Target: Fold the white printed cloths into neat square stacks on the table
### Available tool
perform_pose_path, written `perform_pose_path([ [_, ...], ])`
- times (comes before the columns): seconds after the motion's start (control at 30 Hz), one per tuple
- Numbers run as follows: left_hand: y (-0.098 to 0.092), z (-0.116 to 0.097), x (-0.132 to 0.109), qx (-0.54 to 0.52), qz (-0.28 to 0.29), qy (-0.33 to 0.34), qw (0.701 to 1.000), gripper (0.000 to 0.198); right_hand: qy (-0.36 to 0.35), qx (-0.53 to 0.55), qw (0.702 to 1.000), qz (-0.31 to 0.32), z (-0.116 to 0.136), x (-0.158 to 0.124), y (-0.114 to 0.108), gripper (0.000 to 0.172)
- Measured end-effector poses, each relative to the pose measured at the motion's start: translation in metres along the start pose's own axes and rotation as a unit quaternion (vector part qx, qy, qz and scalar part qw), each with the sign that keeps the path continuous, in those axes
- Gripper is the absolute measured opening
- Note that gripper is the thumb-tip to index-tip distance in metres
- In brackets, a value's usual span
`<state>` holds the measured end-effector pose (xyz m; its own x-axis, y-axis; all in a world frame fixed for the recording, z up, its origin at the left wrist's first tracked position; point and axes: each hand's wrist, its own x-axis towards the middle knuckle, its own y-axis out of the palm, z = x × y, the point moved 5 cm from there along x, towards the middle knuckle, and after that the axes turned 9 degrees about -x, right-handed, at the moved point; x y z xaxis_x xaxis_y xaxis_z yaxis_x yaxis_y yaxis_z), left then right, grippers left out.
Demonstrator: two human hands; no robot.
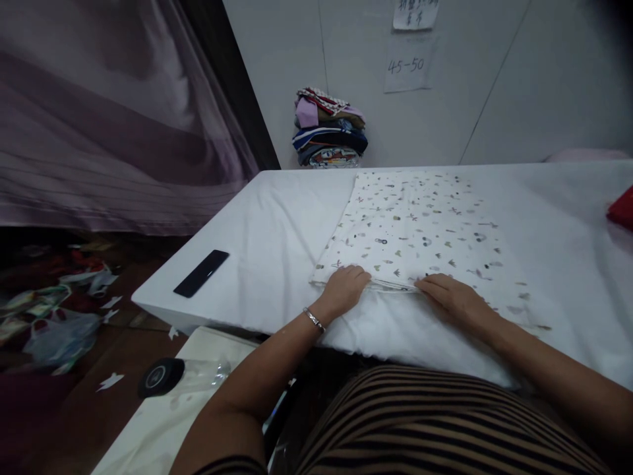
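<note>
A white cloth printed with small plants and figures lies spread flat, its near edge folded in layers. At that edge, left of its middle, my left hand has its fingers curled over the fabric, the thumb out of sight. My right hand grips the same edge further right, fingers on top and thumb hidden below. Between the two hands the layered edge lifts slightly. On my left wrist is a metal bracelet.
The cloth lies on a white-covered table. A black phone lies at its left end. Folded clothes are stacked behind it. A clear bottle with a black cap lies on a lower surface at left. Something red is at far right.
</note>
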<state>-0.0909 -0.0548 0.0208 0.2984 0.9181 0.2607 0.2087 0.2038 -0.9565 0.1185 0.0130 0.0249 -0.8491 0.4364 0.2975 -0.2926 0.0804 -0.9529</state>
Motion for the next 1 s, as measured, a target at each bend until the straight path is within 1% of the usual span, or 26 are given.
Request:
perform_pose_path([
  [0.07, 0.003, 0.001, -0.001, 0.008, 0.001, 0.011, 1.0, 0.019, -0.003, 0.01, 1.0, 0.005, 0.0, 0.001, -0.002, 0.031],
  [0.13, 0.006, 0.001, -0.003, 0.014, 0.01, 0.02, 1.0, 0.02, -0.002, 0.029, 0.999, 0.022, 0.0, 0.001, -0.002, 0.03],
  [0.17, 0.006, 0.0, -0.003, 0.016, 0.012, 0.024, 1.0, 0.02, 0.008, 0.039, 0.999, 0.033, 0.0, 0.002, -0.001, 0.03],
  [0.3, 0.004, -0.003, -0.005, 0.021, 0.015, 0.037, 0.999, 0.025, 0.084, 0.09, 0.99, 0.071, -0.004, 0.003, 0.0, 0.032],
  [0.4, -0.002, -0.004, -0.003, 0.029, 0.03, 0.045, 0.998, 0.02, 0.087, 0.115, 0.986, 0.082, -0.004, 0.005, 0.001, 0.032],
  [0.47, -0.009, -0.002, -0.001, 0.042, 0.018, 0.037, 0.998, 0.018, 0.089, 0.108, 0.987, 0.073, -0.006, 0.006, 0.001, 0.03],
  [0.57, -0.018, 0.002, 0.002, 0.062, -0.029, 0.039, 0.997, 0.021, 0.11, 0.078, 0.99, 0.032, -0.01, 0.008, -0.002, 0.029],
  [0.63, -0.017, 0.003, 0.001, 0.07, -0.034, 0.069, 0.995, 0.02, 0.1, 0.071, 0.992, 0.028, -0.008, 0.008, 0.0, 0.029],
  [0.7, -0.011, 0.002, -0.003, 0.075, -0.011, 0.105, 0.992, 0.017, 0.071, 0.071, 0.993, 0.057, -0.002, 0.006, 0.004, 0.031],
  [0.77, -0.006, 0.001, -0.008, 0.074, 0.012, 0.122, 0.99, 0.015, 0.041, 0.069, 0.993, 0.087, 0.005, 0.004, 0.008, 0.034],
  [0.83, -0.003, 0.001, -0.011, 0.073, 0.02, 0.121, 0.99, 0.014, 0.03, 0.058, 0.993, 0.099, 0.01, 0.002, 0.008, 0.035],
  [0.97, -0.003, -0.002, -0.014, 0.065, 0.018, 0.106, 0.992, 0.014, -0.008, 0.016, 0.996, 0.091, 0.02, 0.001, 0.005, 0.034],
  [1.0, -0.004, -0.003, -0.014, 0.059, 0.017, 0.1, 0.993, 0.014, -0.006, 0.012, 0.996, 0.091, 0.021, 0.002, 0.005, 0.034],
])
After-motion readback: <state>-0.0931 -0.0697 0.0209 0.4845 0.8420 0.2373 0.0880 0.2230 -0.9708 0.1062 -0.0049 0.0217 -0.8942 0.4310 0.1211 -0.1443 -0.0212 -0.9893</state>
